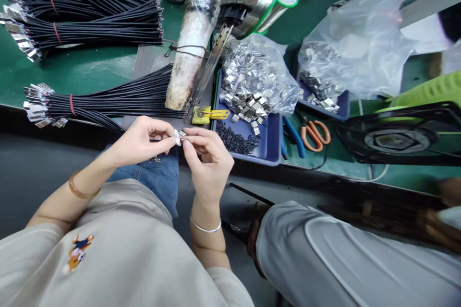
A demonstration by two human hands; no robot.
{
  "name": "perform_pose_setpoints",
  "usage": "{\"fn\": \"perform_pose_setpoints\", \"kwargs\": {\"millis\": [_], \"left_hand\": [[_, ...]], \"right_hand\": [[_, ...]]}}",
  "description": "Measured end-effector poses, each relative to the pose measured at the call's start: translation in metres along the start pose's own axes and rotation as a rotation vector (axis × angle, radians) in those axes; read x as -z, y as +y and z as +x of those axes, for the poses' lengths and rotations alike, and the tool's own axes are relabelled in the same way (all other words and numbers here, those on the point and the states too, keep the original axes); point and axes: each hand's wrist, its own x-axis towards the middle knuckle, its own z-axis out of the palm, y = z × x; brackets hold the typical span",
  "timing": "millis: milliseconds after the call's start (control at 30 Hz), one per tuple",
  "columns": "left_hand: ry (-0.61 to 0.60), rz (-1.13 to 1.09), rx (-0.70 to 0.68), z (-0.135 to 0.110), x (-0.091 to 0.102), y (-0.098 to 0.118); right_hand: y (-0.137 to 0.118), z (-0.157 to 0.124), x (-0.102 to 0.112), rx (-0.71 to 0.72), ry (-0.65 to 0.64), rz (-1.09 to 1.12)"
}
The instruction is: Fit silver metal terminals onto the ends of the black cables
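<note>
My left hand (pixel 142 141) is closed, pinching a small whitish-silver connector piece (pixel 177 137) between thumb and forefinger. Right beside it, my right hand (pixel 209 160) pinches a small metal connector shell (pixel 182 133), and the two pieces meet or nearly touch. Fingertips hide much of both parts. Just past the right hand is a blue tray (pixel 272 146) with loose metal shells (pixel 252 108) and many small black parts (pixel 236 139). A bundle of black cables (pixel 118 100) with silvery connector ends, tied with a red band, lies beyond my left hand.
More banded cable bundles (pixel 90 9) lie at the back left. A taped tube (pixel 190 53) hangs over the bench near a solder spool (pixel 266 7). To the right are orange-handled pliers (pixel 315 135), a second tray (pixel 342 105) and a fan (pixel 396 139). Another person's leg (pixel 324 249) is close by.
</note>
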Motion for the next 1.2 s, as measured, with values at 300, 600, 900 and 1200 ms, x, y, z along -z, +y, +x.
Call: {"fn": "perform_pose_setpoints", "kwargs": {"millis": [300,600,900,1200], "left_hand": [[-0.107,-0.063,-0.061,0.004,0.014,-0.002],[0.15,-0.167,-0.088,0.006,-0.004,-0.008],[0.16,-0.122,-0.071,0.009,-0.004,-0.009],[0.142,-0.126,-0.052,0.013,-0.008,-0.006]], "right_hand": [[0.002,0.001,0.007,0.035,-0.039,-0.051],[0.004,0.001,0.008,0.386,-0.091,-0.655],[-0.001,0.0,0.008,0.202,0.173,-0.21],[0.004,-0.002,0.004,0.306,0.132,-0.212]]}}
